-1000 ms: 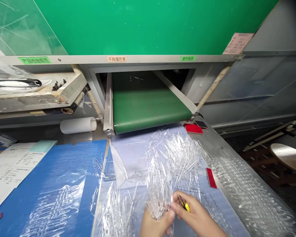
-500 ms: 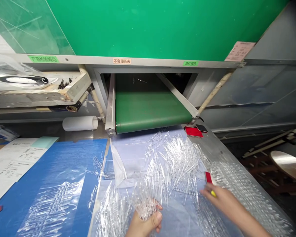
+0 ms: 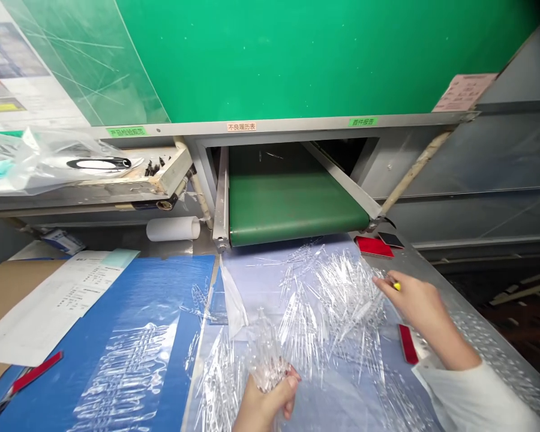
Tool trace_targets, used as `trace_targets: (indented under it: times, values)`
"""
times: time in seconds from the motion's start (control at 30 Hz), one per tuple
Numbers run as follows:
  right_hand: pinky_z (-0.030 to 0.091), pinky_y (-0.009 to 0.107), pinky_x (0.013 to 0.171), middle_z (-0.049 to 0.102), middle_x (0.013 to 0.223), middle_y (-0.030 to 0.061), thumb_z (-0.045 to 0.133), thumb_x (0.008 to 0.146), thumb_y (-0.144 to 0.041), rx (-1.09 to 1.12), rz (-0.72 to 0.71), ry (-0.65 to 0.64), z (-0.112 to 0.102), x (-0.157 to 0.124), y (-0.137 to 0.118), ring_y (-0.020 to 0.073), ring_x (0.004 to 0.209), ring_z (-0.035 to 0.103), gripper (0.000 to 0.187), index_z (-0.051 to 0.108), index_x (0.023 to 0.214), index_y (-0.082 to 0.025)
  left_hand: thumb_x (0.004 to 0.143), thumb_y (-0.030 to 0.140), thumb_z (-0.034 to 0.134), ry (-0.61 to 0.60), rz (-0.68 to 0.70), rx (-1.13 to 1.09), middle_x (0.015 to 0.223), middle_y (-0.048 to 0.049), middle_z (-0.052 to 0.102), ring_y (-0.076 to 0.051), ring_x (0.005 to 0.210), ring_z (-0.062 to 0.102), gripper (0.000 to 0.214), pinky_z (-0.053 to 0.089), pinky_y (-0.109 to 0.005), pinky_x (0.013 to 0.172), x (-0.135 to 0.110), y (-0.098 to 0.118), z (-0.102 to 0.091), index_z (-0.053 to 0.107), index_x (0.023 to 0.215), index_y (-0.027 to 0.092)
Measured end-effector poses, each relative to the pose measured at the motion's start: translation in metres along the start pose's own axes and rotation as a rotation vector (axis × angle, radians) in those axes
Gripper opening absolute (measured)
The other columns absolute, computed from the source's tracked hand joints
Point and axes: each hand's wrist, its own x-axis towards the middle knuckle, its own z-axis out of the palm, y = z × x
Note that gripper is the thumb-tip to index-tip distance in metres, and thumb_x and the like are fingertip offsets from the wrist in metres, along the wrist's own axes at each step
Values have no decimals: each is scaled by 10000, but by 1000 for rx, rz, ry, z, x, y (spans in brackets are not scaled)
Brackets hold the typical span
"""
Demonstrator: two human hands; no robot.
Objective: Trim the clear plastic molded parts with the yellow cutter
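Observation:
My left hand (image 3: 270, 399), at the bottom middle, is closed round a bundle of slim clear plastic pieces (image 3: 264, 354) that fan upward out of the fist. My right hand (image 3: 416, 300) is closed at the right edge of a large heap of clear plastic pieces (image 3: 348, 288). Between its fingers shows a small yellow object (image 3: 396, 287), mostly hidden; whether it also grips a clear piece I cannot tell. Beside my left hand lie another heap of clear pieces (image 3: 218, 381) and a fanned group (image 3: 301, 324), all on bluish plastic sheeting (image 3: 342, 396).
Ahead, a green conveyor belt (image 3: 297, 204) comes out of an opening and ends above the table. To the left, a bagged row of clear pieces (image 3: 126, 372) rests on blue sheets (image 3: 162, 282). Red pads (image 3: 373, 246) and a red strip (image 3: 407, 344) lie at right.
My right hand has moved away from me, to the big heap's right edge, uncovering the red strip. My left hand keeps its bundle. The view has swung slightly left.

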Motion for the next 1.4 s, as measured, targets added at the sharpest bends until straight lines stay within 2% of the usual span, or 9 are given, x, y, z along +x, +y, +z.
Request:
trace_targets:
  times: [0.07,0.17,0.27,0.4,0.8,0.93,1.03,1.13,1.4]
  values:
    - [307,260,504,351,490,-55,547,817,-390,107,-77,2,-16,-10,-21,110,484,350,384,353,534,-219,538,542,774,60,40,43,410,28,523,-82,401,395,460,273,-243,477,-4,10,5,617,647,124]
    - [297,251,483,322,496,-52,501,761,-554,356,-281,-201,-25,-39,-61,107,475,326,459,285,521,-227,605,455,759,73,108,45,573,-35,656,-91,445,444,361,334,-257,524,-15,30,18,637,677,124]
    - [289,236,446,288,496,-67,480,735,-612,561,-412,-411,-16,-71,-99,95,454,295,478,289,522,-229,658,376,716,-67,79,-47,675,-62,692,-159,605,569,271,358,-261,553,-30,49,32,661,773,137]
    - [291,238,462,260,504,-74,497,742,-576,714,-440,-491,2,-91,-122,97,474,285,467,277,517,-231,630,389,709,-123,-15,-98,629,-35,664,-116,485,485,276,299,-243,494,-43,61,39,655,760,152]
    - [224,224,408,265,483,-80,515,760,-592,781,-405,-528,18,-90,-124,84,449,235,489,289,523,-229,631,380,701,-16,-2,-72,530,-8,598,-83,442,379,291,269,-229,465,-44,56,37,620,758,131]
    - [300,231,451,328,551,-63,408,841,-594,761,-420,-498,18,-103,-116,104,492,319,412,408,657,-225,622,381,724,45,34,-86,505,7,571,-75,441,386,304,273,-219,459,-46,57,35,616,747,125]
    - [397,244,519,468,619,-29,306,920,-496,707,-488,-441,13,-122,-105,133,552,458,342,473,766,-241,627,404,718,95,64,-64,506,6,573,-85,448,408,313,292,-217,457,-49,58,31,625,748,130]
    - [434,214,522,560,636,-27,370,921,-393,628,-637,-393,8,-138,-99,128,562,546,282,504,717,-252,628,439,718,101,84,-32,523,7,578,-94,458,419,342,313,-219,462,-52,59,27,628,765,139]
    - [438,195,518,602,640,-50,399,929,-298,544,-746,-477,9,-146,-101,107,557,588,241,524,727,-259,735,433,623,9,154,110,599,3,536,-108,522,410,297,347,-249,556,-53,59,18,604,637,154]
